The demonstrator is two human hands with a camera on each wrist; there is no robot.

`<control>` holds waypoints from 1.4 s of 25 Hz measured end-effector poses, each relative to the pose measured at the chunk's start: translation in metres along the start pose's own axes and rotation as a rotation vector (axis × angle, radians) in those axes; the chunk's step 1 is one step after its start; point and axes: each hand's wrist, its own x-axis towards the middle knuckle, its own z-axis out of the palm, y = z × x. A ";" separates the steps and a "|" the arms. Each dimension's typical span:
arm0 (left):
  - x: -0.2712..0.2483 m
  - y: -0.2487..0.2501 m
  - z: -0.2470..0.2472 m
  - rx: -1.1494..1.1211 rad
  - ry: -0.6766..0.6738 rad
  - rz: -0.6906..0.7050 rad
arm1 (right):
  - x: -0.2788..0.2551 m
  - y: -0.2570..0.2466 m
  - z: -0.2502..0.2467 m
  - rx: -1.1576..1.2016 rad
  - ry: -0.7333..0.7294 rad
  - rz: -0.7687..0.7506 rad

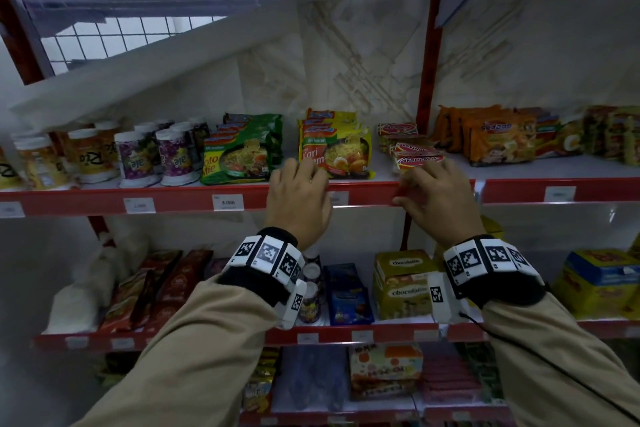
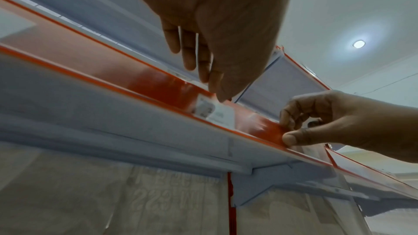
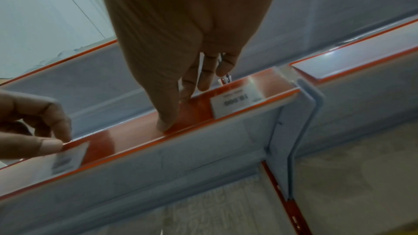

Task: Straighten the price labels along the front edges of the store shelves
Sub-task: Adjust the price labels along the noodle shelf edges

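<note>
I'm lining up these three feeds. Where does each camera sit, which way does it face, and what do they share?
Head: on the head, facing forward and down at the shelves; shows both sleeves, left hand and right hand.
Left wrist: under the left hand, looking up along the red rail; right hand enters at right.
Right wrist: under the right hand, looking up at the rail; left hand at left.
Shared: both wrist views show the label by the left hand.

A small grocery shop: red-edged shelves [image 1: 194, 199] carry instant noodle packs [image 1: 239, 158] above, chocolate boxes [image 1: 401, 284] below, and price labels [image 1: 228, 202] along their front edges.
</note>
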 end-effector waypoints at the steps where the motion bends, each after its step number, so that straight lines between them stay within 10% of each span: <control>1: 0.004 0.007 0.000 0.000 -0.008 0.014 | -0.002 0.009 -0.004 0.001 -0.001 0.016; 9: 0.033 0.104 0.023 -0.077 -0.113 0.204 | -0.009 0.059 -0.015 0.040 -0.037 0.037; 20: 0.030 0.129 0.034 -0.191 -0.112 0.039 | -0.013 0.064 -0.014 0.048 -0.126 -0.065; 35: 0.034 0.134 0.041 -0.511 0.048 -0.139 | -0.017 0.064 -0.017 1.051 0.031 0.264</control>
